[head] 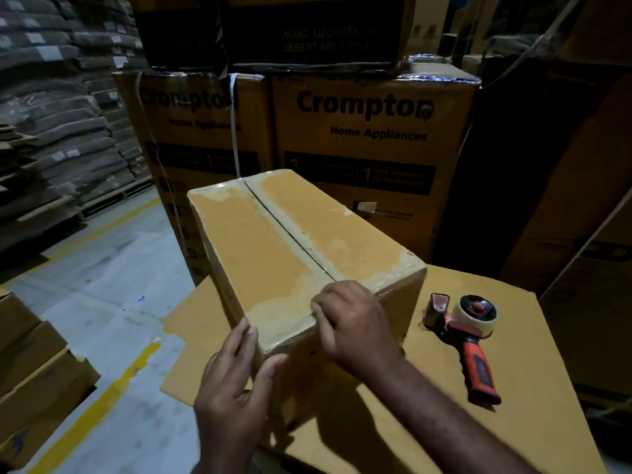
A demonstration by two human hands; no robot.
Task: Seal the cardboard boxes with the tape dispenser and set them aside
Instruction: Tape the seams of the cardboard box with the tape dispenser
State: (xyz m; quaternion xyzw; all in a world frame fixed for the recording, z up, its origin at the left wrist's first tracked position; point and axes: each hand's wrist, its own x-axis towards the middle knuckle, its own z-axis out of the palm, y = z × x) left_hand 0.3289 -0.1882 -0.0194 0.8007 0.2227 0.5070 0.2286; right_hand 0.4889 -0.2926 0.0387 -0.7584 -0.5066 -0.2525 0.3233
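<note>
**Box on surface, both hands at near edge, dispenser lying idle**

Your box point(273, 241) stands on the cardboard-covered surface point(513, 422), flaps closed. The seam point(290, 234) runs down the middle of the top, from the far edge to your side. Shiny tape shows along the top edges and corners.

Your left hand point(232, 381) is at the near left corner of the box. Its fingers are straight and lie along the left side, and the thumb lies flat on the near face. It grips nothing.

Your right hand point(352, 323) sits on the near top edge, right where the seam ends. The fingers point(323, 304) are bent with the tips down on the top. The thumb is hidden, so I cannot tell if it pinches the edge or only presses.

The tape dispenser point(468, 333) lies on the surface just right of the box, not touching it and away from both hands. Its red and black handle points toward you, with the roll at the far end.

Behind the surface are big printed cartons point(372, 138), stacked. Piled sacks point(51, 114) are at far left. The grey floor point(113, 302) has a yellow line point(102, 405). More plain cartons point(30, 371) are at lower left.
</note>
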